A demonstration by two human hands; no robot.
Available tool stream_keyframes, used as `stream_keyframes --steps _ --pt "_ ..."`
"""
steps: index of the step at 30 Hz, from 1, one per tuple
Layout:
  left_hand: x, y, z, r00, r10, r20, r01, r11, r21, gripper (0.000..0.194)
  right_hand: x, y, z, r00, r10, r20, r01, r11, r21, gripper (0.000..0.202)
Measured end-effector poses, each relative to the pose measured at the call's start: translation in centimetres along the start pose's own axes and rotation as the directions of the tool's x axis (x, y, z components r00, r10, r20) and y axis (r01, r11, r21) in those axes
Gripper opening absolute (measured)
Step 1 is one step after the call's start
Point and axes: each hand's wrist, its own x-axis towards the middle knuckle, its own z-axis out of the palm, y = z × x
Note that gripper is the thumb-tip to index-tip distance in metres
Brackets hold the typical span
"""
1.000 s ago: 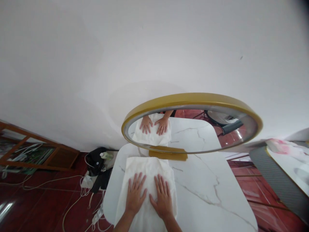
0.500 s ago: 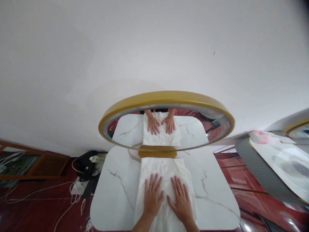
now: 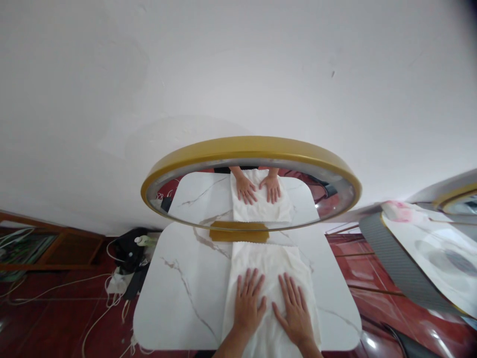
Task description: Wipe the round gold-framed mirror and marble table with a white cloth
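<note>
A white cloth [image 3: 269, 256] lies spread on the white marble-patterned table [image 3: 179, 318], its scalloped far edge just short of the gold mirror base. Flat on its left part rests my left hand [image 3: 248, 306], fingers stretched and slightly spread. My right hand [image 3: 294, 311] lies palm down on the right part, fingers also extended, thumb toward the left hand. Neither hand grips anything. Some wrinkles show in the cloth around the hands. Its near end runs out of the bottom of the view.
A round gold-framed mirror [image 3: 251, 146] stands at the table's back and reflects both hands and the cloth. On the left are a black bag [image 3: 128, 248], white cables [image 3: 59, 287] and a wooden cabinet [image 3: 74, 248]. A second white table [image 3: 421, 238] with a pinkish-white cloth [image 3: 400, 213] is on the right.
Both hands and the cloth beneath them have shifted to the right across the table. The view has moved slightly too. The hands keep their flat pose.
</note>
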Motion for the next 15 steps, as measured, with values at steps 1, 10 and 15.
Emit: stream_keyframes --steps 1,10,15 --pt "-0.1 -0.3 -0.1 1.000 0.005 0.007 -0.005 1.000 0.006 0.061 0.1 -0.4 0.0 1.000 0.001 -0.003 -0.001 1.000 0.001 0.078" --pt "-1.6 -6.0 -2.6 0.999 -0.039 0.010 0.039 0.998 0.054 0.061 2.5 -6.5 1.2 0.999 -0.031 0.019 0.031 0.999 0.012 0.077" --pt "-3.0 -10.1 -4.5 0.997 -0.070 0.012 0.068 0.991 0.114 0.060 4.3 -11.1 1.9 0.996 -0.084 0.038 0.083 0.996 0.044 0.076"
